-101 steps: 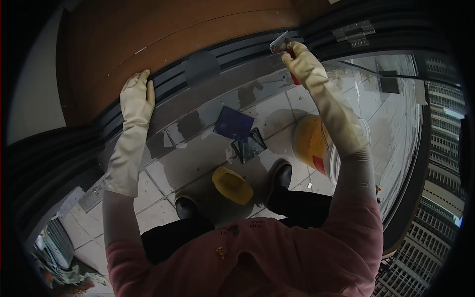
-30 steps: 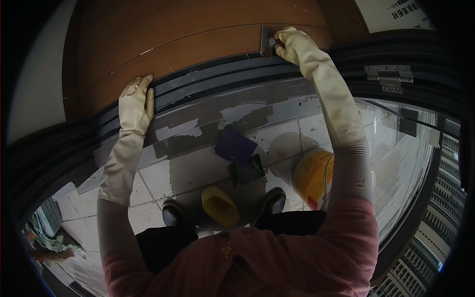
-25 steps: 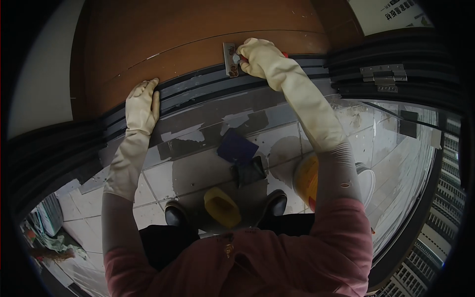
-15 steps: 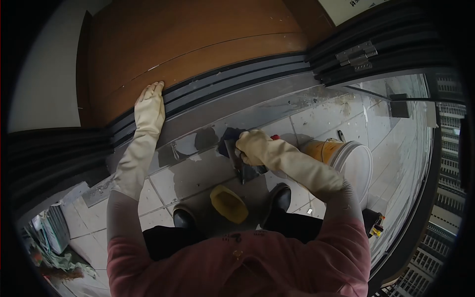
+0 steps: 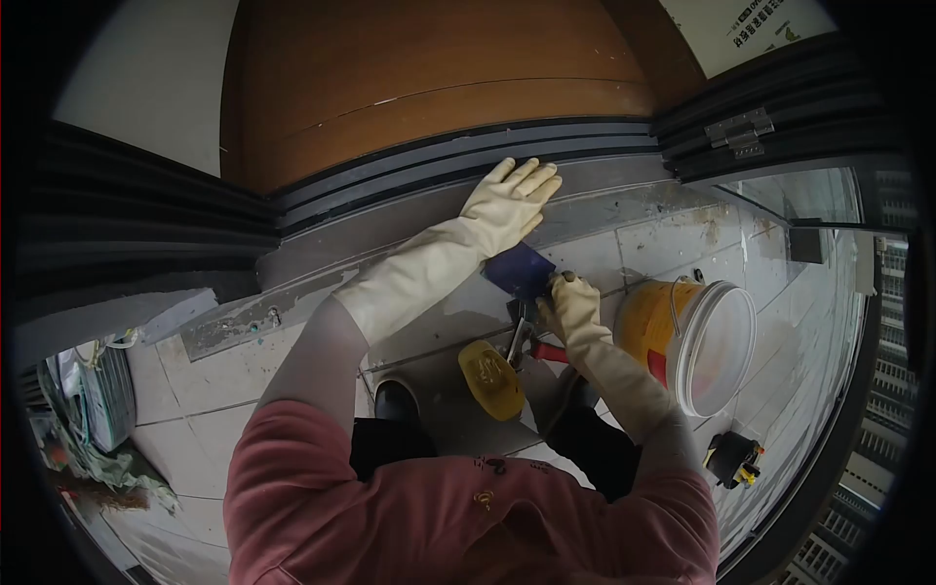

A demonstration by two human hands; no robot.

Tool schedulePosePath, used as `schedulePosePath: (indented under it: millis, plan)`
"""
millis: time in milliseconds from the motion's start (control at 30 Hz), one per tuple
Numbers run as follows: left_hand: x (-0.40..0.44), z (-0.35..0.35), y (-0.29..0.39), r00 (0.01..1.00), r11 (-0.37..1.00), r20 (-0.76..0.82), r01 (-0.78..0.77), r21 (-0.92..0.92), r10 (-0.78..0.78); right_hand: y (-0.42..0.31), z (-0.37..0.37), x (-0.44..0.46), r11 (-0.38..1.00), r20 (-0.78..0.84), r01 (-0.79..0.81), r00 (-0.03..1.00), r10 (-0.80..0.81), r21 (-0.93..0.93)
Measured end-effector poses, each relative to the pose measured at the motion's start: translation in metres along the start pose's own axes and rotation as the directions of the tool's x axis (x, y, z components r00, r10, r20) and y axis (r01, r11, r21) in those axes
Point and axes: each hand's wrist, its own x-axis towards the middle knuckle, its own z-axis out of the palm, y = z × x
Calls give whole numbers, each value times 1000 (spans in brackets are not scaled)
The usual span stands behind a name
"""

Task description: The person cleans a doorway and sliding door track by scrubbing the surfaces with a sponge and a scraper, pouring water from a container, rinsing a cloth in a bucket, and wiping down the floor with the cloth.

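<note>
My left hand (image 5: pixel 509 203), in a cream rubber glove, lies palm down with fingers spread on the grey stone sill (image 5: pixel 409 216), close to the dark metal door track. My right hand (image 5: pixel 577 307), gloved alike, pinches the right edge of a dark blue flat piece (image 5: pixel 522 270), perhaps cloth or a pad; its exact kind is unclear. The left glove's wrist hides part of its upper edge. A scraper with a red handle (image 5: pixel 549 352) is low beside my right hand, its metal part partly dark. Near my feet sits a yellow oval object (image 5: pixel 490 380), bowl-like.
A yellow bucket with a white rim (image 5: pixel 717 346) stands right of my right arm. A small black object with yellow parts (image 5: pixel 733 458) is on the tiles behind it. A brown door (image 5: pixel 439 68) rises ahead. Bags and a crate-like thing (image 5: pixel 107 395) lie at left.
My left hand has moved right from the door track to the sill, fingers now spread. My right hand has shifted right and let go of the scraper. The view has turned slightly.
</note>
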Motion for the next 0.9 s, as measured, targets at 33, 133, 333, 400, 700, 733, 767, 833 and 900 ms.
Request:
schedulePosePath:
  millis: [33,133,333,400,700,733,767,833,900]
  plan:
    - [8,8,-26,989,989,-68,134,66,-129,-8,-7,3,1000,2,-23,1000,23,6]
    - [25,39,-70,892,882,67,426,203,-447,-22,13,11,994,52,-112,992,113,-5]
    - [30,22,19,836,948,508,-42,-317,207,-18,23,-1,966,-27,-177,982,185,191]
    - [1,21,50,902,855,362,-16,-518,236,-2,30,-2,972,-82,-117,987,136,205]
    - [-64,-29,-47,976,987,-151,160,-13,-160,-28,16,26,1000,0,27,1000,-27,14]
    - [-74,-33,-57,960,978,-192,210,4,-205,-28,14,29,999,1,37,999,-37,10]
    - [-83,-34,-66,939,959,-211,282,29,-270,-31,16,33,999,2,31,1000,-31,15]
    - [-92,-46,-80,886,900,-202,433,42,-417,-41,23,36,996,13,77,997,-77,-53]
    - [-103,-47,-97,827,862,-272,506,-18,-491,-36,25,41,995,-32,96,995,-96,20]
